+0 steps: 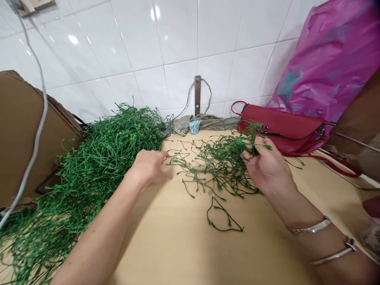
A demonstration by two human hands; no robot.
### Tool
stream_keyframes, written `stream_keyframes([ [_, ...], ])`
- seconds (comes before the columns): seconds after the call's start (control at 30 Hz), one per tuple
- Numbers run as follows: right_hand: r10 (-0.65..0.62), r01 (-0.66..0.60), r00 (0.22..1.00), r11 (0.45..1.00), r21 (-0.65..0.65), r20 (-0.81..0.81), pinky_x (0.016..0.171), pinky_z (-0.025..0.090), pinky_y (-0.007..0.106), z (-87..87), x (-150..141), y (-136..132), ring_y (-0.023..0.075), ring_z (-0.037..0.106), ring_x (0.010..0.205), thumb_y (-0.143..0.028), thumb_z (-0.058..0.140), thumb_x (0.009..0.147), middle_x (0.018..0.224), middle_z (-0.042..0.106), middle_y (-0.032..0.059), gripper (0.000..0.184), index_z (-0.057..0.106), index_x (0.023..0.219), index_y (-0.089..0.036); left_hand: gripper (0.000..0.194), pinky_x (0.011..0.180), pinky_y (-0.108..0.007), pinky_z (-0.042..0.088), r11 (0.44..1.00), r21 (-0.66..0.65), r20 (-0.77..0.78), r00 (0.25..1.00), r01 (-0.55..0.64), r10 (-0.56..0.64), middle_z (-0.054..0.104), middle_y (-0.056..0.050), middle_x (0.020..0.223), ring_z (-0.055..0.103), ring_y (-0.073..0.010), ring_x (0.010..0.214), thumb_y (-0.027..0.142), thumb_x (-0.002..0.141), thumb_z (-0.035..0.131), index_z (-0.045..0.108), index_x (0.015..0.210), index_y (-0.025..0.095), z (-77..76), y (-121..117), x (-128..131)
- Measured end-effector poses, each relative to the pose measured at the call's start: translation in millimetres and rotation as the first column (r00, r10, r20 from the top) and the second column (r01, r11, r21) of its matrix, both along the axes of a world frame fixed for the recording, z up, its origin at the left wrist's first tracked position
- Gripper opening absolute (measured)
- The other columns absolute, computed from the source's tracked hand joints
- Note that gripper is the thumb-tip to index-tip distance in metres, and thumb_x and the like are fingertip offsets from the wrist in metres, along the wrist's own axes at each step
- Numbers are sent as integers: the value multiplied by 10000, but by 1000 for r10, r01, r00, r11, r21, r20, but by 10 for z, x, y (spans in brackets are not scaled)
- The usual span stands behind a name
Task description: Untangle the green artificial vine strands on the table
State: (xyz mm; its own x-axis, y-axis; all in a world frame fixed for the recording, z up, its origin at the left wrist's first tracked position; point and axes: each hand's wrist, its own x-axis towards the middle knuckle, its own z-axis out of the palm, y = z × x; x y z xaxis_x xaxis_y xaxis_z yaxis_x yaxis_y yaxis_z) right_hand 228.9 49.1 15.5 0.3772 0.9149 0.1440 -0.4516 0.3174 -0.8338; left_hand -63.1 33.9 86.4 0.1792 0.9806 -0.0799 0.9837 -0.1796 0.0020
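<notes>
My right hand pinches a small bunch of thin green stems with little tufted tips, which look like artificial flower stems. Under and beside it, a loose pile of similar stems is spread over the tabletop. My left hand hovers between that pile and a far bigger heap of green stems. Its fingers are apart, slightly blurred, with nothing visible in them. A few separate stems lie bent on the table nearer to me.
Against the tiled wall, a small blue-and-white cup stands by grey cloth. A red handbag and a purple plastic bag are at the right. Left, a cardboard box stands behind a hanging white cable.
</notes>
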Motion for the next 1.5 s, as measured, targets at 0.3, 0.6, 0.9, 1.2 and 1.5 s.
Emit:
stream_keyframes([
  [0.3, 456, -423, 877, 883, -205, 151, 627, 543, 301, -79, -563, -387, 166, 602, 745, -589, 842, 671, 877, 662, -10, 422, 661, 883, -273, 331, 893, -299, 503, 983, 66, 941, 317, 172, -119, 733, -73, 1064, 648, -194, 988, 431, 957, 552, 698, 1085, 163, -325, -111, 710],
  [0.6, -53, 70, 643, 997, 10, 764, 919, 545, 410, -157, -357, -342, 239, 665, 1012, -392, 570, 939, 1065, 712, 76, 225, 670, 1086, -254, 233, 741, -274, 447, 992, 120, 949, 291, 34, -124, 658, -32, 874, 566, -151, 782, 308, 940, 561, 693, 1080, 176, -662, 58, 626],
  [0.9, -386, -20, 255, 915, 404, 886, 946, 535, 433, -156, -324, -285, 247, 628, 1050, -286, 648, 948, 1072, 628, 70, 157, 715, 1090, -292, 197, 697, -260, 432, 970, 101, 903, 388, 222, -183, 661, -18, 859, 559, -138, 750, 312, 947, 566, 703, 1019, 190, -614, -8, 705],
  [1.2, -461, -219, 155, 847, 485, 874, 921, 488, 437, -146, -284, -214, 250, 632, 1008, -175, 591, 930, 1016, 692, 81, 84, 647, 941, -236, 229, 686, -268, 375, 955, 179, 841, 467, 236, -273, 620, -2, 785, 504, -135, 730, 381, 947, 585, 676, 865, 187, -646, 106, 568],
  [1.5, -438, 385, 380, 876, 291, 815, 816, 534, 444, -134, 267, 63, 251, 660, 826, -261, 507, 860, 849, 701, 81, 96, 587, 817, -228, 352, 643, -257, 343, 962, -23, 961, 271, 272, -53, 516, 22, 721, 424, -115, 669, 517, 860, 657, 601, 782, 179, -684, 49, 644],
])
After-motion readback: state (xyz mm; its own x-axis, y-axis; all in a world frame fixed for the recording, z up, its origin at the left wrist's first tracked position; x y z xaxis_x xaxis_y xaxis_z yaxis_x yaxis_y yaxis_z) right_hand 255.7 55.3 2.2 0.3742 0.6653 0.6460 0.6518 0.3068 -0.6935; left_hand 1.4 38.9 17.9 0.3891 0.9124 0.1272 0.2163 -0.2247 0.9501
